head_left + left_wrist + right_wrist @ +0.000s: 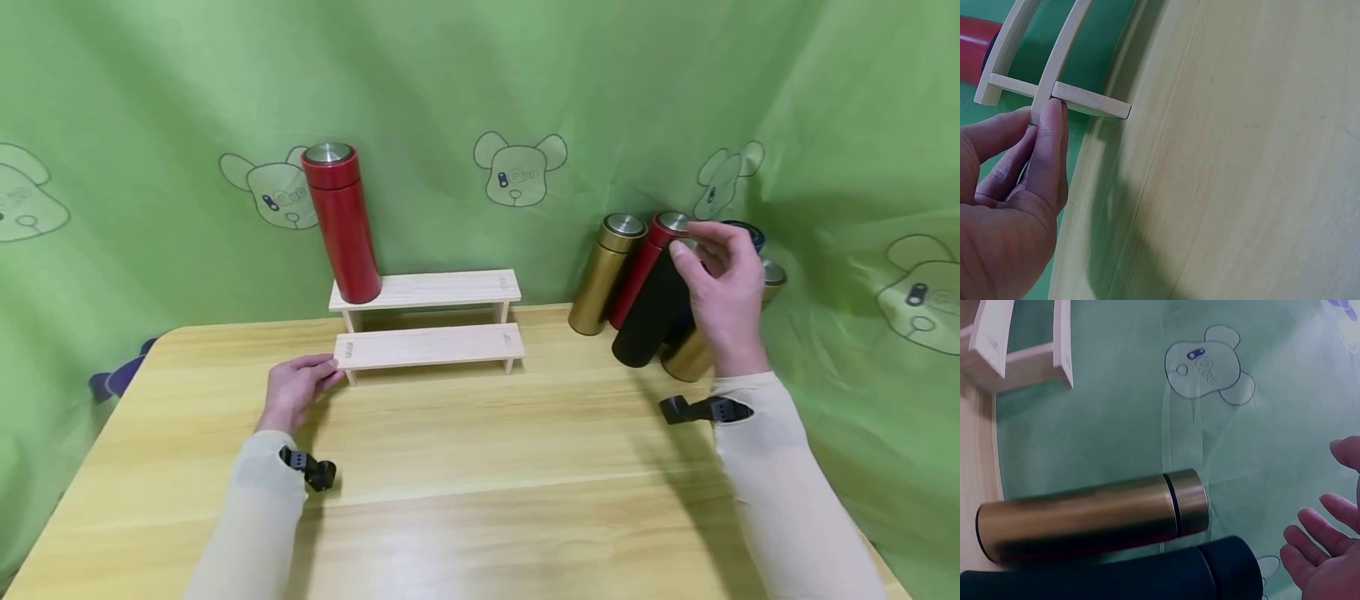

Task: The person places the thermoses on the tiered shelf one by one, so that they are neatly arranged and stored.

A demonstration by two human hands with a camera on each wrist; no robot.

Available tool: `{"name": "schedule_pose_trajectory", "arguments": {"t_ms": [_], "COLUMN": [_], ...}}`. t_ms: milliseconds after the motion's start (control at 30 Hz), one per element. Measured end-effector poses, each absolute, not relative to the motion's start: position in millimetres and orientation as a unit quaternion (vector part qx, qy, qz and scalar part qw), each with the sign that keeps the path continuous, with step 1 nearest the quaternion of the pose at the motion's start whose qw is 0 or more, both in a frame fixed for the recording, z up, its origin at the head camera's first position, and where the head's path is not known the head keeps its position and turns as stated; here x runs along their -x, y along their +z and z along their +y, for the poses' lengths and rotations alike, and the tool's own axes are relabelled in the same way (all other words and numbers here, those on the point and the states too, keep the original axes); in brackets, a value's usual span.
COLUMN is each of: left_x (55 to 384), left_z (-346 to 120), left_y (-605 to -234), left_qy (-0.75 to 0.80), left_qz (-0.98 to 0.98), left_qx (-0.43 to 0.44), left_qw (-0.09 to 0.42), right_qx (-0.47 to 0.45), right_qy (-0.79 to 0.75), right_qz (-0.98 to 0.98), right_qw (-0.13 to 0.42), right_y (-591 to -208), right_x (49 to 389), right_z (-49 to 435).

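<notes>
My left hand [292, 392] pinches the left end of the lower step of a pale wooden two-step display stand [427, 346]; the left wrist view has thumb and fingers on the board's corner [1038, 112]. A red thermos [347, 233] stands upright on the upper step's left end. Over at the right, my right hand [727, 292] is raised beside the top of a black thermos [648, 312], thumb and fingers loosely bent and parted. In the right wrist view, bare space separates these fingers [1316, 540] from the black thermos's lid [1235, 569].
Around the black thermos stand a gold thermos [603, 279], another red thermos [637, 267], a second gold one [686, 354] and a dark blue lid [753, 235], partly behind my right hand. A green curtain [420, 83] hangs close behind the wooden table [480, 467].
</notes>
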State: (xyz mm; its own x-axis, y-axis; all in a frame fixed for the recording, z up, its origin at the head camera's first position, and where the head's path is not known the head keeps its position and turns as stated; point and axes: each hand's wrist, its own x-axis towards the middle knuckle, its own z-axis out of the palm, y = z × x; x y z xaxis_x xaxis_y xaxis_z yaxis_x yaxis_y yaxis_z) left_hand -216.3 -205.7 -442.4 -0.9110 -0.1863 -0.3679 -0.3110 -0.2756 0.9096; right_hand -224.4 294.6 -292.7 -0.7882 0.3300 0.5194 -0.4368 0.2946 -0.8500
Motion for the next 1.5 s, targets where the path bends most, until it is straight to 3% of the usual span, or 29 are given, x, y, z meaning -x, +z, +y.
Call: {"name": "schedule_pose_trajectory", "arguments": {"t_ms": [167,400,700,1067,1500], "left_x": [217,217,216,219,220], "left_z": [-204,-204,-206,-205,-205], "left_y": [-442,-443,-443,-445,-444], "left_qy": [0.769,0.773,0.770,0.774,0.769], "left_qz": [0.604,0.600,0.602,0.595,0.602], "left_qx": [0.204,0.204,0.208,0.211,0.211], "left_qw": [0.039,0.039,0.043,0.039,0.040], "right_qx": [0.007,0.054,0.055,0.115,0.185], "right_qy": [0.528,0.471,0.500,0.503,0.507], "right_qz": [-0.779,-0.827,-0.798,-0.793,-0.800], "right_qw": [0.338,0.301,0.332,0.324,0.263], "right_y": [-291,-292,-291,-293,-306], "right_x": [222,221,220,212,215], "right_z": [303,310,322,348,374]}}
